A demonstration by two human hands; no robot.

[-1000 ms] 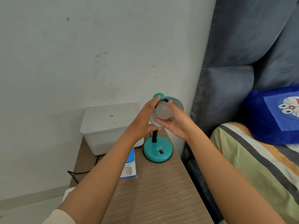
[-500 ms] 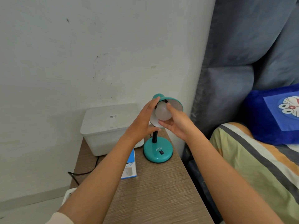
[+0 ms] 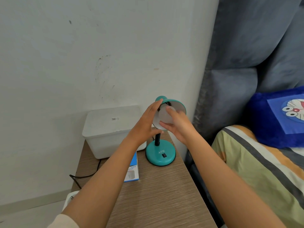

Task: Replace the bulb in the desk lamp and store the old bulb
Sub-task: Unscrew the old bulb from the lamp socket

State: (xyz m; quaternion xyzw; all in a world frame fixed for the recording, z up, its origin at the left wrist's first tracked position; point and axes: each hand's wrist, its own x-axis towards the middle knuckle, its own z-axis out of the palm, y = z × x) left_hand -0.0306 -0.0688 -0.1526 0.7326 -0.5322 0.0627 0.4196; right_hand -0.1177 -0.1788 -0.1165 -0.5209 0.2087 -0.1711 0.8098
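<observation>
A teal desk lamp stands on the wooden bedside table, its shade tilted toward me. A frosted white bulb sits inside the shade at the socket. My right hand grips the bulb, thumb on top and fingers beneath. My left hand holds the left side of the shade, fingers along its back and thumb under the rim. A blue and white bulb box lies flat on the table, partly under my left forearm.
A white lidded plastic bin stands at the table's back left, against the wall. A black cord runs off the left edge. A padded headboard, a striped blanket and a blue cartoon pillow lie to the right.
The bulb has moved up and deeper into the shade with my right hand, whose fingers have shifted around it. My left hand keeps its hold on the shade.
</observation>
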